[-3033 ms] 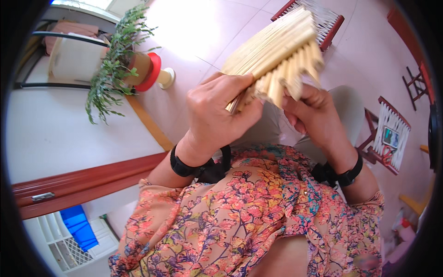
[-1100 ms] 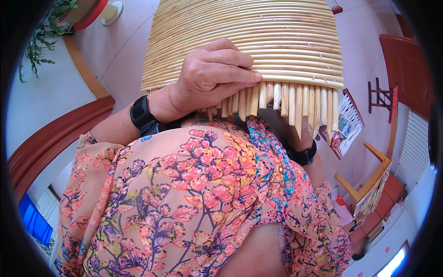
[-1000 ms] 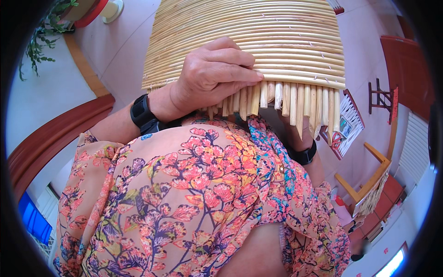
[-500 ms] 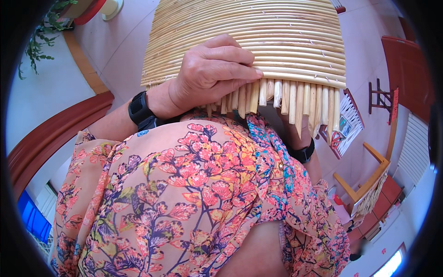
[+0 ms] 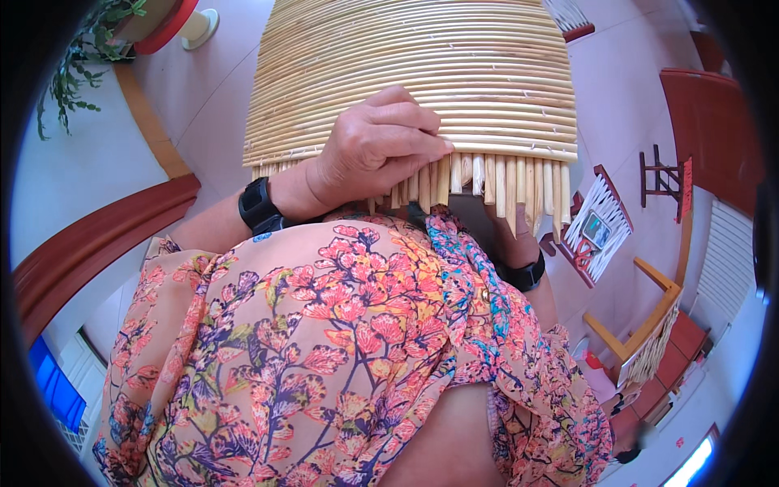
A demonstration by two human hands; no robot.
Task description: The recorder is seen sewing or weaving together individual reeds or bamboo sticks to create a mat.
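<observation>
A mat of pale yellow stalks (image 5: 406, 89), bound crosswise with thin stitches, fills the upper middle. My left hand (image 5: 381, 142) is closed at its near edge, thumb and fingers pinched on the stalk there. Beneath that edge, uneven ends of several other stalks (image 5: 487, 178) poke toward me. My right hand (image 5: 509, 235) is under these stalk ends; only its wrist side shows and its fingers are hidden. Each wrist wears a black band.
At right stand a white-strapped stool (image 5: 599, 227) with a phone-like device and red-handled scissors on it, a dark small stool (image 5: 661, 178) and an upturned wooden stool (image 5: 633, 325). A curved red-brown wooden edge (image 5: 105, 235) runs along the left, below a potted plant (image 5: 77, 73).
The mat has shifted a little left and its near edge sits slightly lower in view. My left hand keeps its pinch, and my right wrist has moved slightly left. The view has also shifted slightly.
</observation>
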